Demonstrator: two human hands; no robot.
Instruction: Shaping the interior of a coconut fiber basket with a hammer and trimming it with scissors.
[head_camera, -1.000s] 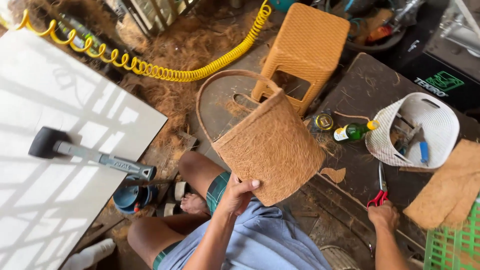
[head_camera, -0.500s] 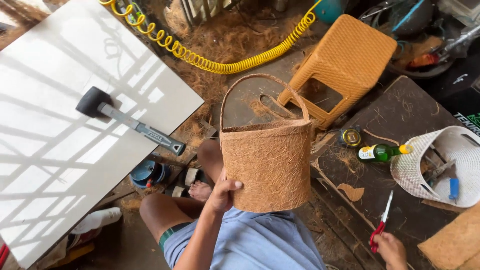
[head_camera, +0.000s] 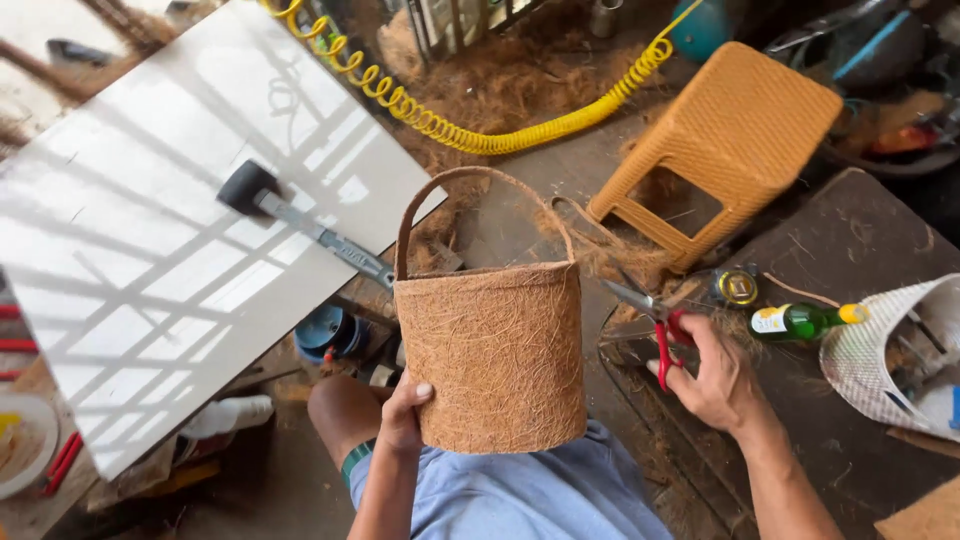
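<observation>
the basket (head_camera: 495, 350) looks made, handle on, upright over the lap. left hand (head_camera: 405, 415) fingers grip its bottom edge. beside the basket, right hand (head_camera: 715, 375) grips scissors (head_camera: 650, 320); maybe trimming is left.

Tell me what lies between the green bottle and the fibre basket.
In the head view, the right hand with red-handled scissors lies between the green bottle and the fibre basket, which the left hand holds upright.

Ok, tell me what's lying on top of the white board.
A black-headed mallet with a grey metal handle lies on the white board, crossed by window-grille shadows. Its handle's far end passes behind the fibre basket held by the left hand, so that end is hidden.
</observation>
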